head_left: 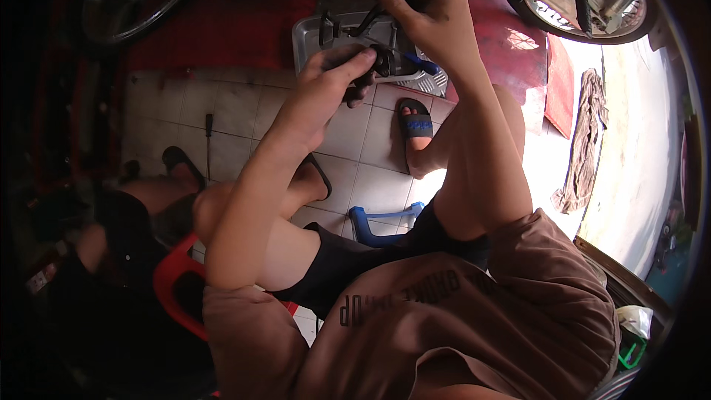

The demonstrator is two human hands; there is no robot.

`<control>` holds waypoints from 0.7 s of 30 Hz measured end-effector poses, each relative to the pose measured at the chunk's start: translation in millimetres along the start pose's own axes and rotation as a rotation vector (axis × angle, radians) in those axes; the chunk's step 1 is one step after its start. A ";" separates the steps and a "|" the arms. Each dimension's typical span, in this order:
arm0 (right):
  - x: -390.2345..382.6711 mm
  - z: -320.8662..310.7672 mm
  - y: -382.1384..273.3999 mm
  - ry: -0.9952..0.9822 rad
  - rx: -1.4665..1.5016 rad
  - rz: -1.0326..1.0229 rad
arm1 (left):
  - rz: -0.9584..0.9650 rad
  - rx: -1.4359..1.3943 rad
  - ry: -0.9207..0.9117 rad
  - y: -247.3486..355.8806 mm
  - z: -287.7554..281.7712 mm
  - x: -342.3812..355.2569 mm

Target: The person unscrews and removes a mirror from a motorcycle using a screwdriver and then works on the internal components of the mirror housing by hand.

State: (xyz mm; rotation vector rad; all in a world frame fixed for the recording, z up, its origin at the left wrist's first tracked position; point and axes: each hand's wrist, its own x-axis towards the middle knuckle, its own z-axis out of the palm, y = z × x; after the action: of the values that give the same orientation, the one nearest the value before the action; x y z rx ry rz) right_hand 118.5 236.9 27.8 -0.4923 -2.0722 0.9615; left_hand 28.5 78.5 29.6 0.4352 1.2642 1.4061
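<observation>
My left hand (337, 70) is closed around a small black part (383, 61), its fingertips darkened with grime. Just above and to the right, my right hand (433, 11) curls its fingers round a dark curved lever-like piece (366, 25); the grip itself is partly hidden. Beneath both hands stands a grey metal tray (302, 33) with dark parts in it. A tool with a blue handle (422, 64) lies at the tray's right side, partly behind my hands. Whether the black part and the lever-like piece are joined, I cannot tell.
Motorcycle wheels stand at far left (141, 0) and far right (637, 18), by a red mat (222, 26). A screwdriver (209, 133) lies on the tiles. Nearby are a blue stool (363, 228), a red chair (169, 289), another person's leg (159, 200) and a crumpled cloth (585, 141).
</observation>
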 end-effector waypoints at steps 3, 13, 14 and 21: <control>2.6 -5.1 -1.8 -0.062 0.150 0.151 | 0.093 -0.171 0.052 3.3 -3.1 -1.6; -11.1 8.7 -14.0 -0.095 0.405 0.098 | 0.143 -0.655 -0.105 0.2 -8.7 2.9; -11.1 8.1 -16.9 -0.074 0.389 0.067 | 0.141 -0.655 -0.106 0.3 -8.8 3.3; -10.8 3.7 -16.9 -0.034 0.311 -0.069 | 0.207 -0.633 -0.199 1.0 -9.5 4.7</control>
State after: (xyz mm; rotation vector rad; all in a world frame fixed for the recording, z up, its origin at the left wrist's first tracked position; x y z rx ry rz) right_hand 121.9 217.8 34.0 -0.2413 -1.9089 1.2307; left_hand 18.8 78.7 25.2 0.2601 0.5753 1.7947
